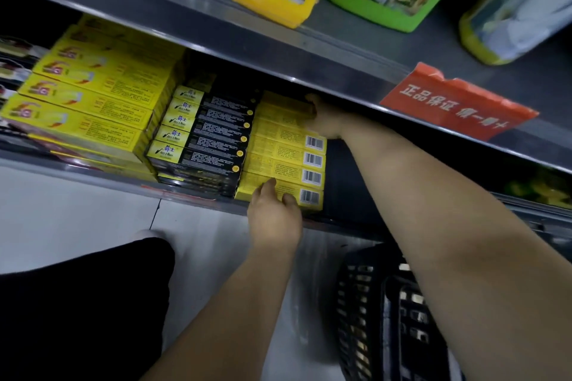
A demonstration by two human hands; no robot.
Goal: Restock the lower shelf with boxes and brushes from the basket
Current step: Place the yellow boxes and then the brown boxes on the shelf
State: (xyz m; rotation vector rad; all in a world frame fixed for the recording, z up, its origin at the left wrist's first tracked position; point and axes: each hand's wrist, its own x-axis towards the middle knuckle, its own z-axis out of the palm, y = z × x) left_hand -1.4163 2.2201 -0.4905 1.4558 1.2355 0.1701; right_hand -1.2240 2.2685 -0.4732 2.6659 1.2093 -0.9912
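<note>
A row of yellow boxes with barcodes (288, 161) lies on the lower shelf (93, 175), right of a stack of black boxes (213, 139). My left hand (274, 216) rests on the front yellow box (278, 193), fingers and thumb lying on its top face. My right hand (325, 122) reaches deep under the upper shelf and grips the right end of a rear yellow box (286, 107) in the same row; its fingertips are partly hidden in the dark. The black basket (365, 303) stands on the floor at the lower right, under my right forearm.
Larger yellow boxes (93, 93) fill the shelf's left part. A dark gap (346, 182) lies right of the barcode boxes. On the upper shelf (216, 18) stand yellow (266, 0) and green packs (380, 15), with a red tag (458, 102) on its edge. My dark-clad leg (80, 312) is at lower left.
</note>
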